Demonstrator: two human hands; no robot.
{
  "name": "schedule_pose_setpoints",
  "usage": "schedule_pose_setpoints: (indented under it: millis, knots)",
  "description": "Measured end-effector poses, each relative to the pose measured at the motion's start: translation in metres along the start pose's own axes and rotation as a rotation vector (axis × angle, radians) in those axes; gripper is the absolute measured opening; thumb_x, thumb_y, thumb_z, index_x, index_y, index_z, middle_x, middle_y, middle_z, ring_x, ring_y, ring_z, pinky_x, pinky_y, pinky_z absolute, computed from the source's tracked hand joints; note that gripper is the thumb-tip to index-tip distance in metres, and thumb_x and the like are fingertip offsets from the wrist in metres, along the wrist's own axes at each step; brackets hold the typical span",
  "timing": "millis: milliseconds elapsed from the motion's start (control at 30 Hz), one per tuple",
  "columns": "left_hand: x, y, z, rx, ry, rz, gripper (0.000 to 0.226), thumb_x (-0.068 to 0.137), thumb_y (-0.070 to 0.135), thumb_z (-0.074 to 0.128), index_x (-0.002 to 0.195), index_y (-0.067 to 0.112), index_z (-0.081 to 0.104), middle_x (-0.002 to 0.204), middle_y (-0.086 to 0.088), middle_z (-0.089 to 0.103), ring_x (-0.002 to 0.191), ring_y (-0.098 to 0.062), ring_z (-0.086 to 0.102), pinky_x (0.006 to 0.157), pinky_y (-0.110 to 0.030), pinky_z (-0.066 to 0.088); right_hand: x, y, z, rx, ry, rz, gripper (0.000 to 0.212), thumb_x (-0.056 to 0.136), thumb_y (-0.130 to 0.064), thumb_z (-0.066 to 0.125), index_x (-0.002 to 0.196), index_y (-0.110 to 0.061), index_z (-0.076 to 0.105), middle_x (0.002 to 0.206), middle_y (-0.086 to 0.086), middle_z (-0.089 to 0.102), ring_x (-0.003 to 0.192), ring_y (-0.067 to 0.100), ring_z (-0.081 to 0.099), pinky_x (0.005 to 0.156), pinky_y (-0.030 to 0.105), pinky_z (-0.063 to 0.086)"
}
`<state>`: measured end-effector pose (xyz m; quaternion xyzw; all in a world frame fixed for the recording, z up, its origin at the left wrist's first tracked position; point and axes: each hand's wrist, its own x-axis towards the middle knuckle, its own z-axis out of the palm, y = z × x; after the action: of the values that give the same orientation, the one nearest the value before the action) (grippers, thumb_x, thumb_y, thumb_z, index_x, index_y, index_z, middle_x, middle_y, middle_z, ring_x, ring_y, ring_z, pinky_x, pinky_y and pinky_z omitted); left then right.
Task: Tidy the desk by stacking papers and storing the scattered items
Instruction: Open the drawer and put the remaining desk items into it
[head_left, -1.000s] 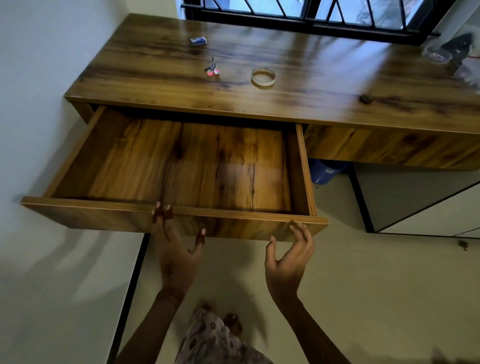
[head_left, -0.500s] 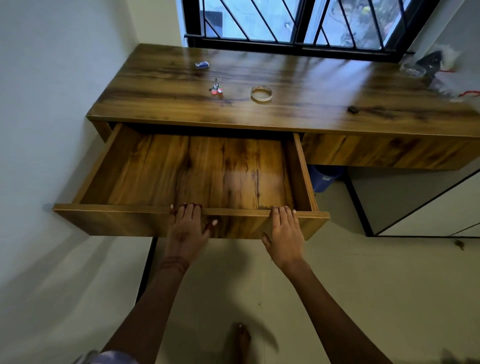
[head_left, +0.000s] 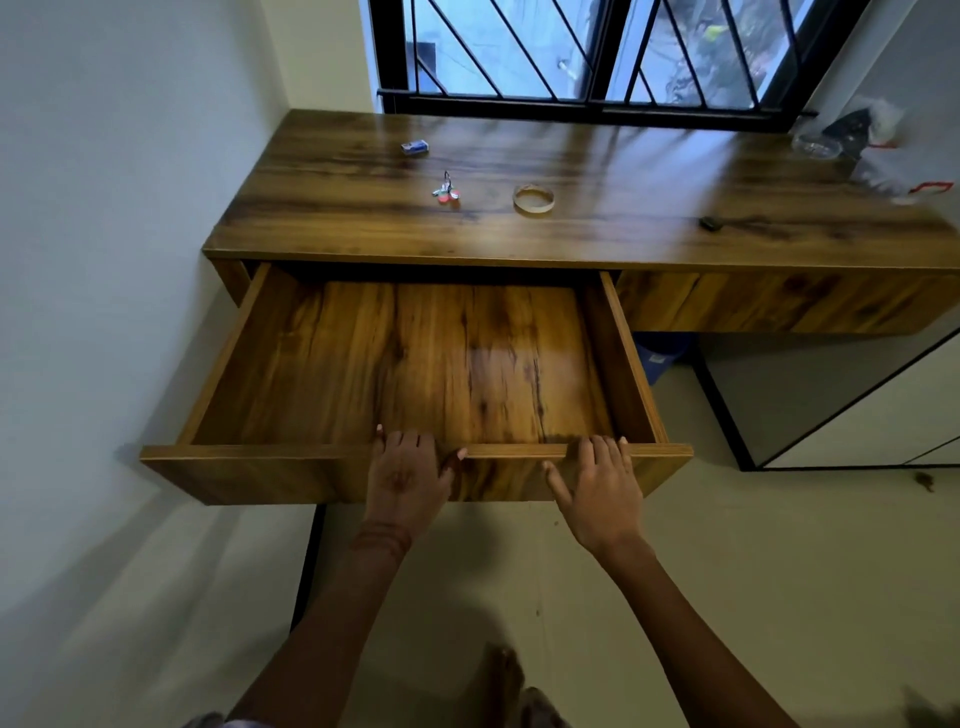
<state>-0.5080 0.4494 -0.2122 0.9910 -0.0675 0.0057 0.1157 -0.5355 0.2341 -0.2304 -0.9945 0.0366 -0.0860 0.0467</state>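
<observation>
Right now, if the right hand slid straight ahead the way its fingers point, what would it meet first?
The right hand rests on the drawer front edge, fingers pointing into it. Ahead the drawer looks bare, so probably nothing until the desk front above the opening, though depth is unclear.

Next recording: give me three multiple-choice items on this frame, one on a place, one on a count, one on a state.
1. Where does the tan ring of tape lie?
A. in the drawer
B. on the desktop
C. on the floor

2. How many hands rest on the drawer front?
A. none
B. one
C. two

3. The wooden drawer is:
A. pulled out, nothing visible inside
B. shut
C. full of papers

Key: 1 B, the tan ring of tape sits on the wooden desktop right of the small bunch of keys. 2 C, left hand and right hand both lie on it. 3 A, the wooden drawer shows a bare bottom.
</observation>
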Motion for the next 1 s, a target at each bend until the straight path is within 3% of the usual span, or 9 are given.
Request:
schedule_pose_setpoints:
  millis: [133, 200, 300, 433, 567, 700, 800, 900, 1000]
  knots:
    - [0.025, 0.001, -0.013, 0.041, -0.072, -0.051, 0.047, 0.094, 0.05, 0.033, 0.089, 0.014, 0.063, 0.094, -0.005, 0.068, 0.095, -0.019, 0.059, 0.112, -0.042, 0.022, 0.024, -0.004, -0.011, 0.042, 0.003, 0.028, 0.068, 0.088, -0.056, 0.019, 0.085, -0.008, 0.067, 0.079, 0.009, 0.068, 0.081, 0.024, 0.065, 0.108, 0.044, 0.033]
    - [0.043, -0.001, -0.015, 0.021, -0.079, -0.07, 0.046, 0.094, 0.051, 0.032, 0.087, 0.016, 0.062, 0.092, -0.003, 0.068, 0.092, -0.017, 0.06, 0.112, -0.042, 0.022, 0.046, -0.004, -0.015, 0.085, -0.037, 0.053, 0.069, 0.09, -0.056, 0.017, 0.091, -0.009, 0.067, 0.087, 0.008, 0.069, 0.086, 0.022, 0.065, 0.112, 0.042, 0.027]
    - [0.08, -0.005, -0.017, -0.028, -0.067, -0.082, 0.039, 0.094, 0.048, 0.036, 0.085, 0.018, 0.059, 0.091, -0.001, 0.066, 0.092, -0.018, 0.06, 0.111, -0.043, 0.022, 0.088, -0.002, -0.02, 0.166, 0.017, 0.08, 0.05, 0.095, -0.047, 0.033, 0.098, -0.008, 0.064, 0.095, 0.008, 0.067, 0.095, 0.021, 0.062, 0.115, 0.041, 0.022]
    - [0.152, -0.006, -0.022, -0.043, -0.025, -0.067, 0.033, 0.093, 0.046, 0.039, 0.087, 0.019, 0.058, 0.094, 0.0, 0.065, 0.094, -0.017, 0.058, 0.11, -0.043, 0.024, 0.168, 0.004, -0.024, 0.256, 0.079, 0.07, 0.034, 0.094, -0.033, 0.046, 0.098, -0.004, 0.063, 0.097, 0.01, 0.066, 0.097, 0.022, 0.06, 0.115, 0.039, 0.022]
    - [0.238, -0.005, -0.036, -0.046, 0.045, -0.05, 0.03, 0.092, 0.041, 0.043, 0.1, 0.016, 0.059, 0.108, -0.003, 0.063, 0.104, -0.02, 0.055, 0.105, -0.039, 0.029, 0.263, 0.005, -0.031, 0.269, 0.015, 0.047, 0.034, 0.094, -0.031, 0.048, 0.112, -0.004, 0.058, 0.113, 0.01, 0.06, 0.111, 0.023, 0.052, 0.109, 0.032, 0.028]
    - [0.331, -0.002, -0.041, -0.075, 0.096, -0.062, 0.043, 0.089, 0.035, 0.05, 0.124, 0.011, 0.05, 0.126, -0.008, 0.055, 0.117, -0.025, 0.05, 0.1, -0.035, 0.036, 0.357, 0.003, -0.022, 0.389, -0.032, -0.019, 0.038, 0.092, -0.025, 0.051, 0.126, -0.008, 0.049, 0.129, 0.009, 0.049, 0.12, 0.026, 0.045, 0.102, 0.036, 0.038]
    - [0.394, -0.004, -0.035, -0.125, 0.066, -0.087, 0.062, 0.087, 0.034, 0.053, 0.139, 0.006, 0.033, 0.146, -0.017, 0.034, 0.131, -0.03, 0.036, 0.109, -0.036, 0.031, 0.416, 0.003, 0.001, 0.467, -0.071, 0.022, 0.048, 0.09, -0.037, 0.054, 0.131, -0.016, 0.042, 0.138, 0.011, 0.04, 0.124, 0.029, 0.041, 0.101, 0.04, 0.041]
    - [0.443, -0.007, -0.026, -0.166, 0.017, -0.113, 0.079, 0.089, 0.041, 0.051, 0.147, 0.005, 0.011, 0.156, -0.015, 0.006, 0.143, -0.032, 0.01, 0.118, -0.039, 0.014, 0.456, 0.001, 0.027, 0.534, -0.143, 0.123, 0.057, 0.087, -0.045, 0.055, 0.136, -0.027, 0.034, 0.154, 0.013, 0.015, 0.14, 0.033, 0.018, 0.11, 0.049, 0.03]
    - [0.479, -0.012, -0.017, -0.168, 0.022, -0.138, 0.086, 0.088, 0.047, 0.05, 0.148, 0.01, 0.001, 0.157, -0.015, -0.001, 0.144, -0.033, 0.004, 0.119, -0.041, 0.008, 0.476, -0.002, 0.045, 0.481, -0.063, 0.152, 0.043, 0.089, -0.043, 0.052, 0.127, -0.024, 0.047, 0.153, 0.017, 0.016, 0.142, 0.033, 0.01, 0.116, 0.047, 0.019]
